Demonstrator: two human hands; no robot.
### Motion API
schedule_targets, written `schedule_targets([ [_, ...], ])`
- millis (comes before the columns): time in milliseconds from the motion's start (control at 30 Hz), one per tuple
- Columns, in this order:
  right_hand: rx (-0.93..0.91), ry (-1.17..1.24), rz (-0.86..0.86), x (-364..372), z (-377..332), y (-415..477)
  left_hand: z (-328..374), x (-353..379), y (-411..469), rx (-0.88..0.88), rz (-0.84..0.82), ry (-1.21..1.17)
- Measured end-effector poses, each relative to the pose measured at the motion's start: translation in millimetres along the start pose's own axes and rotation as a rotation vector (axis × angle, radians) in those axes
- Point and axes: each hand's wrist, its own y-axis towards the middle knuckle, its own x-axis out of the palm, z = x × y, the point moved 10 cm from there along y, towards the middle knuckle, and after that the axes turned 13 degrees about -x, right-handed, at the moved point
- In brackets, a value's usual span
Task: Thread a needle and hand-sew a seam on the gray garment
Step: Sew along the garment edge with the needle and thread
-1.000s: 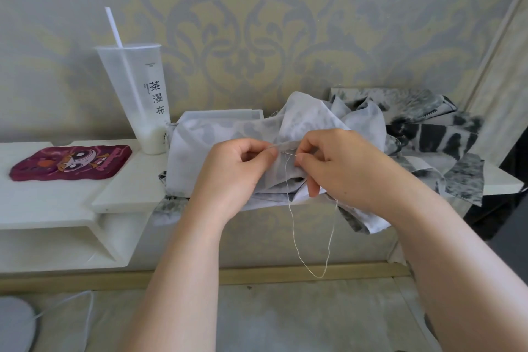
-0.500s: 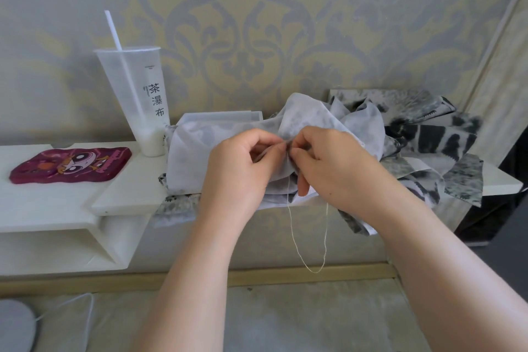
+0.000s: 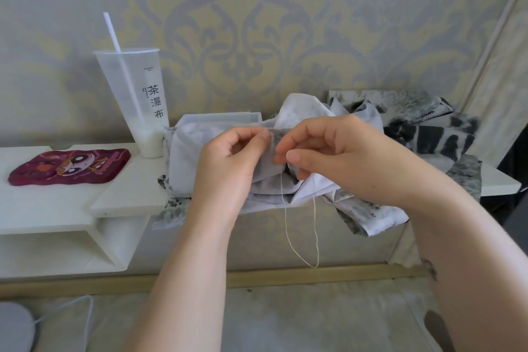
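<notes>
The gray garment lies bunched on the white shelf, with a fold lifted up between my hands. My left hand pinches that fold at its top edge between thumb and fingers. Just to its right, my right hand has thumb and forefinger closed together against the fold; the needle itself is too small to make out. A pale thread hangs from the pinch in a long loop below the shelf edge.
A tall plastic cup with a straw stands at the left on the white shelf. A maroon cartoon pouch lies further left. Black-and-white patterned fabric is piled at the right. The wallpapered wall rises close behind.
My hands came together on the fold and rose slightly. The hanging thread loop has stayed about the same length.
</notes>
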Motion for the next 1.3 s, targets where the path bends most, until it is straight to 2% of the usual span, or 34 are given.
schedule_targets([
  [200, -0.043, -0.032, 0.232, -9, 9, 9, 8, 9, -6, 0.057, -0.095, 0.007],
  [367, 0.040, -0.059, 0.194, -7, 12, 3, 6, 4, -5, 0.069, -0.099, 0.024],
  [500, -0.023, -0.398, 0.434, -50, -12, -9, 10, 7, -7, 0.098, -0.120, 0.039],
  [533, -0.009, -0.482, 0.408, -49, -13, -5, 11, 8, -8, 0.111, -0.132, 0.046],
  [600, 0.063, -0.580, 0.241, -36, -5, 7, 14, 12, -11, 0.137, -0.176, 0.065],
  [667, 0.092, -0.486, 0.127, -23, 0, 16, 16, 16, -14, 0.159, -0.224, 0.078],
  [767, 0.117, -0.248, 0.072, -19, -5, 24, 15, 14, -13, 0.158, -0.247, 0.080],
  [900, 0.172, -0.173, -0.001, -15, -6, 27, 12, 13, -14, 0.146, -0.269, 0.090],
  [933, 0.176, -0.194, 0.049, -20, -5, 29, 11, 13, -14, 0.142, -0.272, 0.092],
  [1000, 0.163, -0.244, 0.258, -40, -6, 31, 10, 12, -14, 0.129, -0.272, 0.094],
  [1033, 0.162, -0.184, 0.367, -49, -6, 30, 9, 11, -13, 0.118, -0.270, 0.099],
  [1067, 0.168, -0.014, 0.451, -54, -4, 29, 7, 11, -12, 0.108, -0.269, 0.106],
  [1133, 0.196, 0.553, 0.514, -43, -3, 30, 5, 11, -12, 0.096, -0.267, 0.122],
  [1167, 0.192, 0.728, 0.496, -37, -7, 32, 4, 11, -13, 0.092, -0.268, 0.132],
  [1200, 0.173, 0.743, 0.440, -34, -13, 34, 4, 12, -13, 0.088, -0.270, 0.139],
  [1233, 0.149, 0.577, 0.351, -33, -17, 37, 4, 12, -13, 0.084, -0.274, 0.141],
  [1300, 0.061, -0.149, 0.092, -31, -30, 39, 3, 11, -14, 0.074, -0.276, 0.139],
])
